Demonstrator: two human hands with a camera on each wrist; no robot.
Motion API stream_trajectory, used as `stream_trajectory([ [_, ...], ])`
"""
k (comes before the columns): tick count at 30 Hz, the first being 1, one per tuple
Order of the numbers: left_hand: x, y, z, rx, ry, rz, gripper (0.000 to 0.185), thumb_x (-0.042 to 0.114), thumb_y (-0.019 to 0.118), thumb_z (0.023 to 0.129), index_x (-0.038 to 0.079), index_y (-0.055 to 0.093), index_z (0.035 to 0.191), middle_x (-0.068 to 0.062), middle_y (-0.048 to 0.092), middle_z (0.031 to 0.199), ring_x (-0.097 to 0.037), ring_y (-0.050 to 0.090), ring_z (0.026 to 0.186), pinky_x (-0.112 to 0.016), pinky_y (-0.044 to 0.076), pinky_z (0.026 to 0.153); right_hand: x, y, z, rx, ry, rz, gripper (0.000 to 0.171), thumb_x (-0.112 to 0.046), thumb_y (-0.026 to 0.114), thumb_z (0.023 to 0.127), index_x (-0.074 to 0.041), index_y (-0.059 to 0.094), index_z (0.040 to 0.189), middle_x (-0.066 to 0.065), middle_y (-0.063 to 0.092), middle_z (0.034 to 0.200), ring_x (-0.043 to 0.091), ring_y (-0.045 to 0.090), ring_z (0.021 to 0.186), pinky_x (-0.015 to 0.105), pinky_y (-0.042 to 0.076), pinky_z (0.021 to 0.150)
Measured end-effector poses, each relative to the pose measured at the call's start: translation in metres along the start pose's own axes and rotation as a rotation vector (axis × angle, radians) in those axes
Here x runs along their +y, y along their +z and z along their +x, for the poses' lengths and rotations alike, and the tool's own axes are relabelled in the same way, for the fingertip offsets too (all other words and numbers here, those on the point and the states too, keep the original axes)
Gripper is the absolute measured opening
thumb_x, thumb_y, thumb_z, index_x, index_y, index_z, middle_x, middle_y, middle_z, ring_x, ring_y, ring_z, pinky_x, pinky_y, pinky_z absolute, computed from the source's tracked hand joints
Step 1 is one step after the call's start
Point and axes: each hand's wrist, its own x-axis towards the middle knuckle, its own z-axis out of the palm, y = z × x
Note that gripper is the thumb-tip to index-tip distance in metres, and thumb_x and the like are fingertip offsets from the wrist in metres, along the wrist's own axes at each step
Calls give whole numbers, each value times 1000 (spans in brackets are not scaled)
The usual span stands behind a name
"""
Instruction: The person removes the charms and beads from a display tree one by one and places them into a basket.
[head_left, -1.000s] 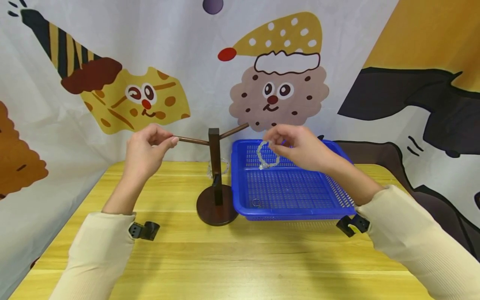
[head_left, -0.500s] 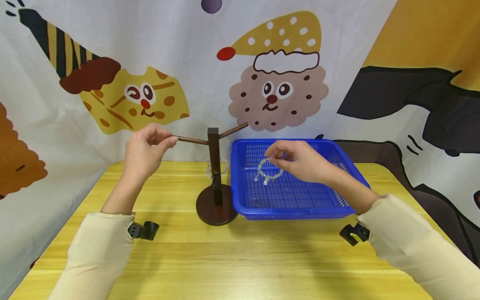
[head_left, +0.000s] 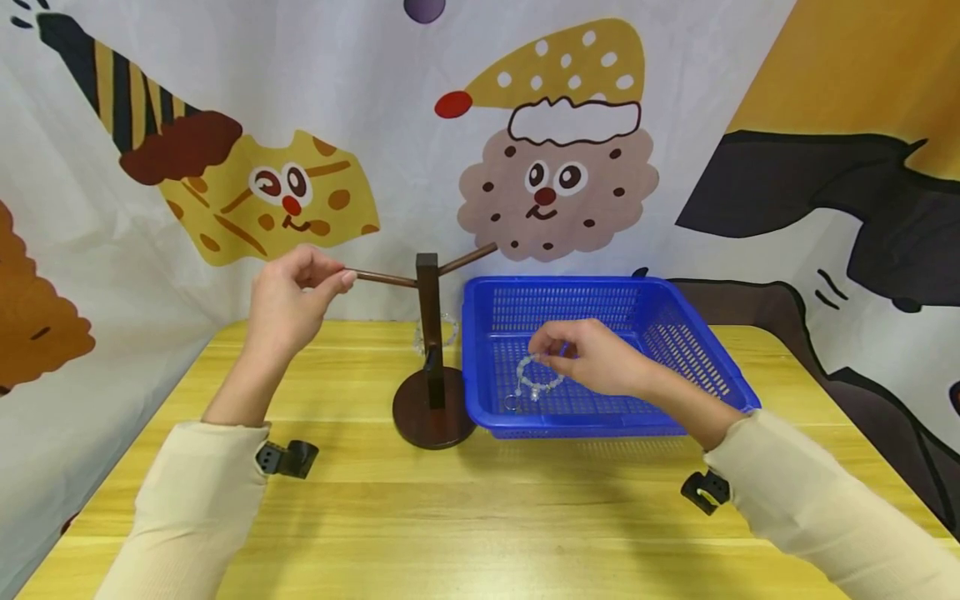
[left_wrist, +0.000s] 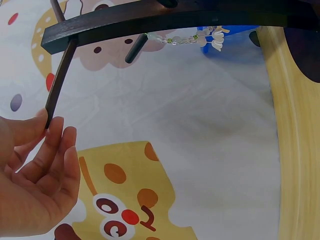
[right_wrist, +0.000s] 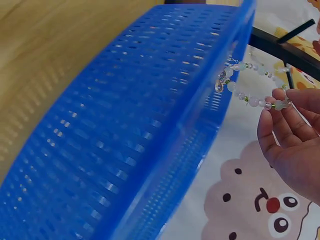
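A pale beaded bracelet, pinched by the right hand, is being lowered into the blue mesh basket. The wooden stand's peg is being gripped by the left hand. Judged next: a release onto the basket floor.

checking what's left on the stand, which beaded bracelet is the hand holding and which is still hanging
The right hand pinches the bracelet in the blue basket, low over the basket. The other bracelet hangs behind the wooden stand, untouched.

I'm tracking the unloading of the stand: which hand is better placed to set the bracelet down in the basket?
The right hand: it pinches the bead bracelet low over the blue basket. The left hand holds the stand's peg.
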Motion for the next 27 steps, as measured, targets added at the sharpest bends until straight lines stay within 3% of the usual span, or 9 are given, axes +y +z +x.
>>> stream_trajectory([
  [15, 0, 0, 1, 1, 0, -5, 22, 22, 64, 87, 1, 63, 93, -13, 66, 86, -6, 56, 73, -25, 39, 61, 8, 12, -5, -81, 7, 13, 18, 6, 57, 84, -8, 63, 94, 0, 63, 87, 17, 59, 80, 28, 48, 66],
  [27, 0, 0, 0, -3, -7, 6, 22, 23, 63, 87, 1, 62, 93, -13, 66, 85, -11, 57, 74, -25, 39, 59, -3, 0, 0, -24, -30, -19, 15, -1, 63, 83, -8, 62, 97, 0, 64, 89, 12, 59, 80, 27, 49, 71],
])
